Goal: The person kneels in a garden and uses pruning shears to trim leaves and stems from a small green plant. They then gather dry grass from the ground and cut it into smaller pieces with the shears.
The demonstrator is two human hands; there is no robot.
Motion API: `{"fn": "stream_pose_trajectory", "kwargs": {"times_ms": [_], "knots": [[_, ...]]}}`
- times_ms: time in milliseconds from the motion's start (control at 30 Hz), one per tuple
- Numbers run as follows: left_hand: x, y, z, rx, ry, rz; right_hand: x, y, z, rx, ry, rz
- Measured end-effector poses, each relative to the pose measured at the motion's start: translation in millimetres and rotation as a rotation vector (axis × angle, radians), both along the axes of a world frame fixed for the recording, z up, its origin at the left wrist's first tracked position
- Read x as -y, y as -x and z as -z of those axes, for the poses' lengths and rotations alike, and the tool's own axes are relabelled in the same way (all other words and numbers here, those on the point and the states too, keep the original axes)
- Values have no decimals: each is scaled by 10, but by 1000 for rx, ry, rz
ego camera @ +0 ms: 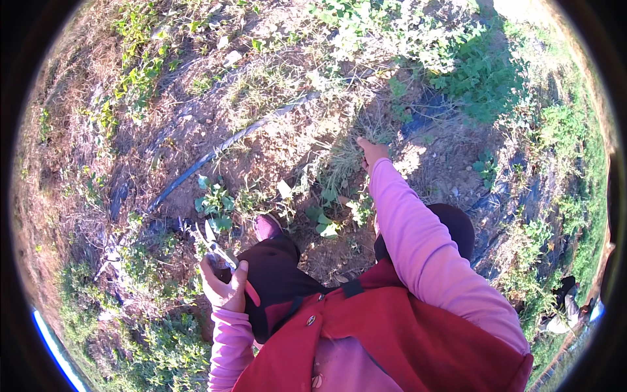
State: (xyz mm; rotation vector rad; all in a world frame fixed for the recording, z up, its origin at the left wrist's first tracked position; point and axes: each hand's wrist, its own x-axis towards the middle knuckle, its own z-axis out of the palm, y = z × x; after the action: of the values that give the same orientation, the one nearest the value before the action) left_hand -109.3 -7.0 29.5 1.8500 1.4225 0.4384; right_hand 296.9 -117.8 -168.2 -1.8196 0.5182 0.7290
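Observation:
My left hand [223, 289] grips a pair of pruning shears [220, 252] with a red handle; their metal blades stand apart and point up and away from me. My right hand [373, 153] reaches forward over a clump of thin grass and weeds [345, 164]; its index finger is extended, and whether it holds any stems is hard to tell. Below that hand, between my legs, grows a low plant with broad green leaves [325, 225]. A small leafy plant [215, 206] stands beyond the shears, near my shoe [267, 227].
A dark flat hose or strip [215, 152] curves across the soil ahead. Bushy green plants [482, 83] grow at the upper right, and dark plastic sheeting [426, 115] shows through the soil. At the far right edge are dark and pale objects [566, 306], not clearly identifiable.

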Motion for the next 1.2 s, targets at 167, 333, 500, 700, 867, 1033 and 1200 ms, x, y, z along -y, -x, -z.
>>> {"fn": "stream_pose_trajectory", "kwargs": {"times_ms": [167, 333, 500, 700, 867, 1033, 1200], "knots": [[-67, -175, 51, -52, 79, -31, 239, -848, 220, 100, 132, 222], [-103, -453, 9, -171, 27, -27, 639, -1354, 1235, -48, 281, 156], [-281, -702, 83, -59, 184, -28, 821, -1578, 2103, 68, 763, -607], [-310, -789, 143, -42, 244, -100, 249, -1191, 1208, 159, 727, -356], [-367, -809, 183, -83, 225, -71, 244, -1257, 1413, 109, 706, -436], [-407, -855, 153, -83, 205, -42, 460, -1551, 1997, -146, 441, -298], [-352, -870, 104, -103, 196, -83, 275, -1355, 1725, -95, 546, -249]]}}
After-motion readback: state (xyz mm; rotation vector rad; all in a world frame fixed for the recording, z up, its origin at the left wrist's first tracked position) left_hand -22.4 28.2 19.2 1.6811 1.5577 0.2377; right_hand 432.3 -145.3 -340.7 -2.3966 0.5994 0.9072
